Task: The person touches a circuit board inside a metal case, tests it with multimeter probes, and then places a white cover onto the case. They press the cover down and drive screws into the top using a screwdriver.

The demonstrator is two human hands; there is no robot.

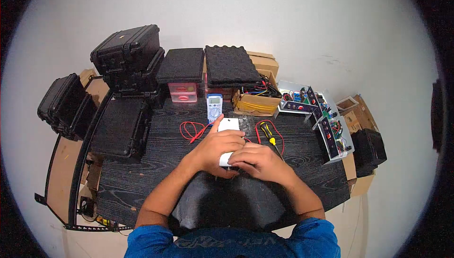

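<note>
A narrow white rectangular case (pixel 229 124) with a small dark hole near its top is held up near the table's front edge. My left hand (pixel 213 149) wraps round it from the left, thumb pointing up along its side. At its lower right edge, my right hand (pixel 257 161) has its fingers curled and pressed against the case; what its fingertips grip there is partly hidden. Just behind stands a blue-and-white multimeter (pixel 214 108) with a red test lead (pixel 193 138) to its left. A yellow-and-black screwdriver (pixel 268 132) lies to the right, beyond my right hand.
Black hard cases (pixel 127 59) are stacked at the left. Dark foam sheets (pixel 231 66) rest above pink-fronted drawers (pixel 183 92). A cardboard box (pixel 255 104) holds cables. Open electronics units (pixel 331 137) with wiring stand at the right. Clear plastic (pixel 245 122) lies behind the hands.
</note>
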